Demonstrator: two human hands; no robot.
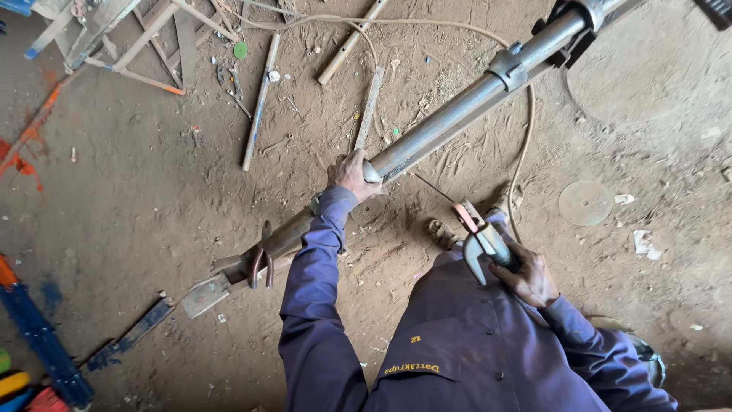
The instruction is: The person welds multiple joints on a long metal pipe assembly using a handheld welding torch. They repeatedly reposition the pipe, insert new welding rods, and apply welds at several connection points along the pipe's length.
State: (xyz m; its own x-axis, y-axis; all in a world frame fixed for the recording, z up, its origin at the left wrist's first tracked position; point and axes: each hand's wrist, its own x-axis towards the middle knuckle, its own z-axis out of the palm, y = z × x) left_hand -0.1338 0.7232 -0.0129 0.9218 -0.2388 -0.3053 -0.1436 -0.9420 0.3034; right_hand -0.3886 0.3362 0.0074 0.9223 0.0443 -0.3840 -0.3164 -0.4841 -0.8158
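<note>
A worker in a dark blue coverall bends over a long steel pipe [450, 118] lying across a dirt workshop floor [152, 191]; its long axis runs diagonally, from the clamped lower end off beyond the left hand [352, 175] up and away toward the far right, where a collar [509, 67] rings it; the left hand is the nearer of the two, fingers curled over the top of the pipe and gripping it; the right hand [530, 276] sits well back toward the body, closed tight around the handle of a welding electrode holder [479, 240]; a thin rod [433, 188] juts from the holder's head and points up-left toward the pipe, its tip near the pipe's underside just beside the left hand, though whether it touches cannot be told; a pale cable [526, 145] loops past the pipe's far side; a small clamp [259, 263] hangs at the pipe's low end, below the left forearm.
</note>
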